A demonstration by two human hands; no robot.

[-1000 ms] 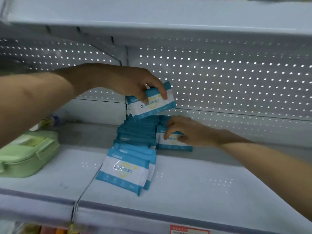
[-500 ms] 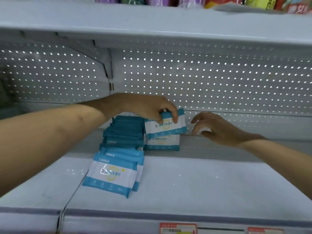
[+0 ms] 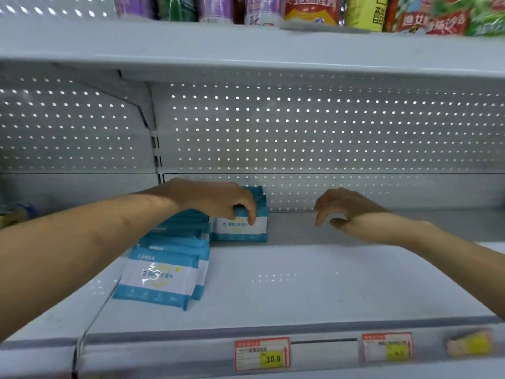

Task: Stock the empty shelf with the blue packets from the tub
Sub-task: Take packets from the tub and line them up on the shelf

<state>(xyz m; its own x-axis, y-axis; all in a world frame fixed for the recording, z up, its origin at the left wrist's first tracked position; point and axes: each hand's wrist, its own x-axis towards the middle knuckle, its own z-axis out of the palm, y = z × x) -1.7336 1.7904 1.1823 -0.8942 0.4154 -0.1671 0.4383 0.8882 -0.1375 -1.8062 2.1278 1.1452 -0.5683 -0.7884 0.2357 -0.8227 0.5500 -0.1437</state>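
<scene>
While right hand [image 3: 352, 212] hovers slack, left fingers [image 3: 250, 216] pinch rear blue packet [image 3: 239, 230].

On the shelf [image 3: 300, 283], a row of packets [image 3: 164, 277] runs from near the front edge back toward the perforated back panel [image 3: 300, 132], each leaning on the next, at the left of the bay. Just right of the row's rear end, a second stack [image 3: 241, 229] stands near the panel, the left grip [image 3: 218, 201] curled over its top. The right grip [image 3: 347, 212] hangs above the shelf's rear, well right of that stack, touching nothing. Bottles and packs [image 3: 311, 9] line the upper shelf [image 3: 246, 47] overhead; price tags [image 3: 262, 354] sit on the front rail [image 3: 164, 354] below.
</scene>
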